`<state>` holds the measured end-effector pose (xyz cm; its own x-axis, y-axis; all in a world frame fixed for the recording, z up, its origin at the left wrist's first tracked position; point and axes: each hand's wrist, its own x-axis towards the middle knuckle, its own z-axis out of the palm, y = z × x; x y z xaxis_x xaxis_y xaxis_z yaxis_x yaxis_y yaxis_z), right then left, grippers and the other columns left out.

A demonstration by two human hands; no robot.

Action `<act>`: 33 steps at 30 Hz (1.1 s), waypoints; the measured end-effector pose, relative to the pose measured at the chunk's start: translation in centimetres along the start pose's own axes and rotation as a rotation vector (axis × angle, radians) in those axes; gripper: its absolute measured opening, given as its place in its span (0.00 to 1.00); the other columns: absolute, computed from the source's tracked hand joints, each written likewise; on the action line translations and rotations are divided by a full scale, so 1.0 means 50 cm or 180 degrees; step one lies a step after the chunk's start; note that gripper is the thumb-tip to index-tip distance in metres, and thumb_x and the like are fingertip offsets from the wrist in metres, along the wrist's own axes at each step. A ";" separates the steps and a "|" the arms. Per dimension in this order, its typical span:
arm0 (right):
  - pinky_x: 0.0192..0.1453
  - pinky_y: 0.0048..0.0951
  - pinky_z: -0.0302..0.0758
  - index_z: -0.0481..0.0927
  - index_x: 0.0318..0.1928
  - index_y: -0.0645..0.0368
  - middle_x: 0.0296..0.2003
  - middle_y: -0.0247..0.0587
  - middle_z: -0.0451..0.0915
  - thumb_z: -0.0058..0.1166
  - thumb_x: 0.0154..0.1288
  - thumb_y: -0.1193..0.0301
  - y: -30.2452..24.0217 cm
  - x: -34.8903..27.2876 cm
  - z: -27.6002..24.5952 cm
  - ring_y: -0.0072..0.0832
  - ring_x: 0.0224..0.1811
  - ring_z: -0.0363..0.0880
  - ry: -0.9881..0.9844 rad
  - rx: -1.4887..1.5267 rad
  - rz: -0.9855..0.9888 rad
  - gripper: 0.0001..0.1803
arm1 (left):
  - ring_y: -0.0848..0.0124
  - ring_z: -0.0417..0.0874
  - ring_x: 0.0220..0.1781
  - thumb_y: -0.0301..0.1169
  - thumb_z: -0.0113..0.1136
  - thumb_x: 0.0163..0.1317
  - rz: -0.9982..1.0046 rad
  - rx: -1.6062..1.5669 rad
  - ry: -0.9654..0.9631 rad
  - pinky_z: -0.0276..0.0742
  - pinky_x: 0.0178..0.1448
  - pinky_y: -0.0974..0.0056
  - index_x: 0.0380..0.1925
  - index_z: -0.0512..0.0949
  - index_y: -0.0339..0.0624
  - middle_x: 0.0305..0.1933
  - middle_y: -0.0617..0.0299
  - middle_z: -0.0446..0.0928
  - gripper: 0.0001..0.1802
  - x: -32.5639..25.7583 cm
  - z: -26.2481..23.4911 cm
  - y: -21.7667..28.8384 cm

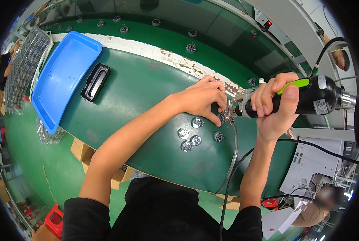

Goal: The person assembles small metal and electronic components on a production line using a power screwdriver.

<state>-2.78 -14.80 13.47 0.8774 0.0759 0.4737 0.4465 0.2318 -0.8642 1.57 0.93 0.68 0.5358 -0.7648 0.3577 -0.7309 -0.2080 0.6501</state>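
Note:
My right hand [276,104] is wrapped round a black handheld power screwdriver [308,96] with a lime-green lever, held almost level. Its metal nose [229,112], with a clear feed tube [235,150] hanging from it, meets a small round part that my left hand [203,98] steadies on the green worktable [147,116]. Thumb and fingers of that hand close around the part's edge, and most of it is hidden. Nearby lie several more round silver-and-black parts, among them one disc [197,122] close to my left thumb and another [218,136] below the nose.
A blue tray [67,76] stands at the table's left, beside a black oblong holder [96,82]. Beyond a worn white ledge [147,50], a green conveyor belt [167,40] carries several round parts. A black cable [224,201] crosses the right side. Other people are at both sides.

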 end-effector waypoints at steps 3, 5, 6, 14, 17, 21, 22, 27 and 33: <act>0.17 0.23 0.61 0.70 0.35 0.63 0.14 0.31 0.63 0.57 0.73 0.62 0.002 0.000 0.001 0.16 0.12 0.59 0.0002 0.0039 -0.0043 0.17 | 0.64 0.73 0.58 0.47 0.80 0.43 0.0041 0.0043 0.0060 0.59 0.67 0.56 0.21 0.78 0.45 0.36 0.69 0.81 0.22 -0.004 0.000 0.000; 0.18 0.23 0.62 0.71 0.34 0.63 0.16 0.32 0.65 0.58 0.72 0.65 -0.002 -0.004 0.008 0.17 0.13 0.60 0.0098 0.0119 -0.0014 0.15 | 0.64 0.73 0.59 0.48 0.80 0.43 0.0054 0.0061 0.0036 0.59 0.67 0.56 0.21 0.78 0.45 0.36 0.69 0.81 0.22 -0.005 0.000 0.000; 0.18 0.23 0.62 0.71 0.34 0.63 0.16 0.32 0.65 0.58 0.72 0.65 -0.006 -0.005 0.008 0.17 0.13 0.60 0.0098 0.0117 -0.0030 0.15 | 0.64 0.72 0.59 0.48 0.80 0.43 0.0048 0.0071 0.0019 0.59 0.67 0.55 0.22 0.78 0.45 0.36 0.68 0.81 0.22 -0.005 0.000 0.000; 0.20 0.28 0.66 0.69 0.43 0.60 0.14 0.32 0.64 0.38 0.81 0.52 -0.112 0.018 -0.044 0.22 0.12 0.61 -0.0928 0.0481 -0.0547 0.22 | 0.68 0.74 0.58 0.49 0.80 0.43 -0.0022 -0.0026 -0.0020 0.58 0.68 0.56 0.29 0.84 0.50 0.36 0.75 0.80 0.20 -0.003 -0.006 0.006; 0.20 0.28 0.67 0.69 0.42 0.59 0.14 0.33 0.64 0.39 0.81 0.51 -0.118 -0.003 -0.045 0.22 0.12 0.61 -0.0900 0.0521 -0.0447 0.22 | 0.70 0.74 0.57 0.49 0.80 0.42 -0.0041 -0.0012 -0.0058 0.58 0.68 0.56 0.34 0.88 0.55 0.35 0.78 0.80 0.21 -0.007 -0.007 0.004; 0.20 0.26 0.66 0.68 0.41 0.58 0.14 0.31 0.63 0.44 0.79 0.51 -0.071 -0.045 -0.046 0.20 0.12 0.61 -0.0661 0.0062 -0.0268 0.21 | 0.71 0.74 0.57 0.50 0.80 0.43 -0.0040 -0.0003 -0.0092 0.58 0.68 0.56 0.36 0.88 0.57 0.34 0.79 0.79 0.21 0.000 -0.003 0.006; 0.20 0.24 0.65 0.68 0.40 0.57 0.14 0.30 0.63 0.42 0.80 0.50 -0.061 -0.051 -0.046 0.19 0.12 0.60 -0.0656 -0.0179 -0.0267 0.22 | 0.71 0.74 0.57 0.50 0.80 0.43 -0.0058 -0.0005 -0.0097 0.58 0.68 0.56 0.36 0.88 0.57 0.34 0.79 0.79 0.21 0.000 -0.004 0.005; 0.20 0.24 0.65 0.68 0.40 0.57 0.14 0.30 0.63 0.41 0.80 0.51 -0.043 -0.056 -0.042 0.19 0.13 0.60 -0.0559 -0.0048 -0.0303 0.21 | 0.70 0.75 0.57 0.50 0.80 0.43 0.0050 0.0101 -0.0028 0.58 0.68 0.56 0.36 0.88 0.58 0.34 0.79 0.78 0.20 0.001 0.000 0.000; 0.20 0.24 0.65 0.68 0.40 0.57 0.14 0.29 0.63 0.41 0.80 0.51 -0.034 -0.054 -0.034 0.18 0.12 0.60 -0.0573 -0.0060 -0.0302 0.21 | 0.71 0.75 0.55 0.53 0.80 0.42 0.0044 0.0081 0.0055 0.58 0.68 0.57 0.34 0.89 0.58 0.32 0.79 0.79 0.21 -0.005 0.004 -0.007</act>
<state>-5.59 -17.03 13.38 0.7865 0.2273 0.5743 0.5303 0.2281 -0.8165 1.60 1.06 0.25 0.5327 -0.7572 0.3781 -0.7486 -0.2131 0.6279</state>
